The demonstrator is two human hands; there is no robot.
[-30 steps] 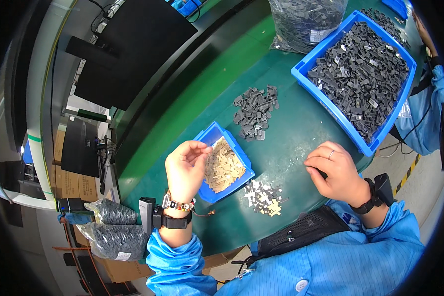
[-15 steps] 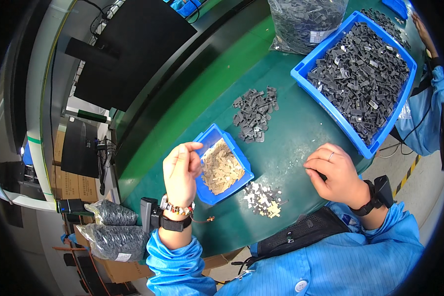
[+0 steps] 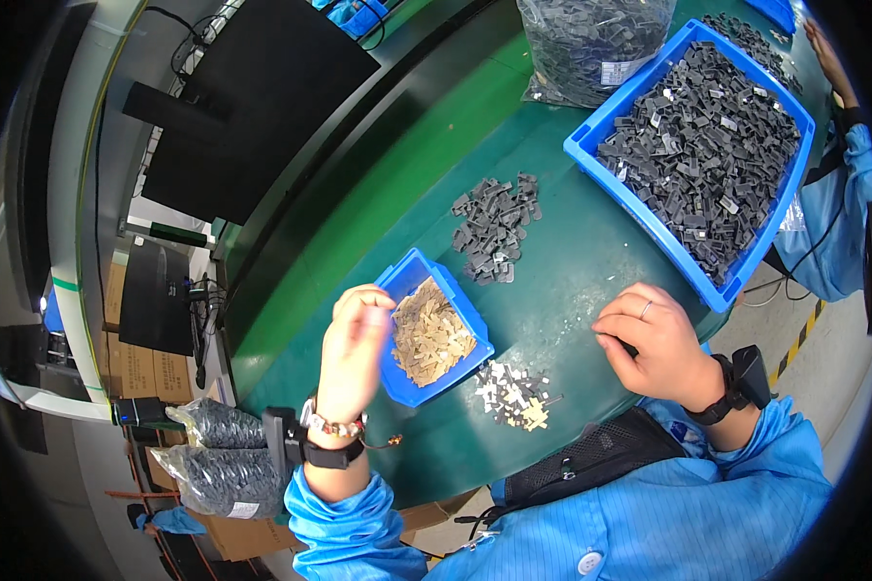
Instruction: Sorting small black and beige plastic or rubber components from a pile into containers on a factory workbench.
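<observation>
My left hand [image 3: 354,339] hovers at the left rim of a small blue bin [image 3: 420,396]. Its fingers are bent and smeared by motion, so whether they hold anything does not show. Thin tan pieces [image 3: 430,334] fill the bin. Over the mat to the right, my right hand [image 3: 654,339] is closed, thumb and forefinger drawn together; whatever is in it is hidden. Between the hands, near the table's front edge, lies a small heap of white, black and pale yellow bits [image 3: 513,395]. Farther off lies a loose pile of dark grey plastic pieces [image 3: 496,228].
A large blue tray [image 3: 639,208] heaped with dark pieces stands at the right, beside a clear bag [image 3: 596,48] of similar parts. More filled bags [image 3: 225,479] sit at the lower left. A co-worker's sleeve [image 3: 824,252] shows at the far right. Monitors [image 3: 257,107] stand at the left.
My left hand has shifted slightly left and down, its fingers now blurred. The right hand stays nearly where it was. The whole view has shifted a little.
</observation>
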